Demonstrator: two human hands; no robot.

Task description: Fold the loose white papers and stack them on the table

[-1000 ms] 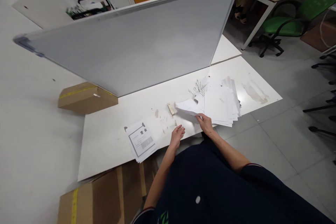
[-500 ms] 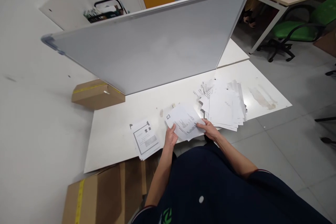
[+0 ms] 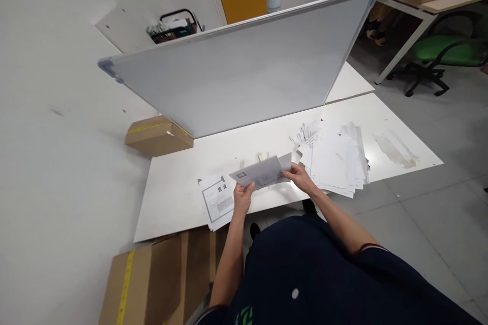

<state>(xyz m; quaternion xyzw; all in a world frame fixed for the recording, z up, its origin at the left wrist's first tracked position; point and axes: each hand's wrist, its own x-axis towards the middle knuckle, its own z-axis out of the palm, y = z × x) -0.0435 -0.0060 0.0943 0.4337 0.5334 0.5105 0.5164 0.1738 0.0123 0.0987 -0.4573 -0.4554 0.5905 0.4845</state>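
Printed paper sheets (image 3: 263, 170) are held up between my two hands, over the front edge of the white table (image 3: 171, 177). My left hand (image 3: 243, 198) pinches their lower left side, thumb on top. Closed on their right side is my right hand (image 3: 299, 177). The held sheets are tilted and curved, and how many there are I cannot tell. Left of them lies a small stack of papers (image 3: 219, 200), the top one with a dark printed border. A spread pile of loose papers (image 3: 335, 160) lies to the right, near my right hand.
A large whiteboard (image 3: 244, 66) stands upright along the table's back. One cardboard box (image 3: 160, 137) sits at the back left corner; larger cardboard boxes (image 3: 163, 274) stand below the front left edge. A green chair (image 3: 446, 51) is on the floor at the right.
The held sheets have tipped from nearly flat to more upright and bent. My left hand has shifted slightly left, toward the bordered stack. The view has turned a little left.
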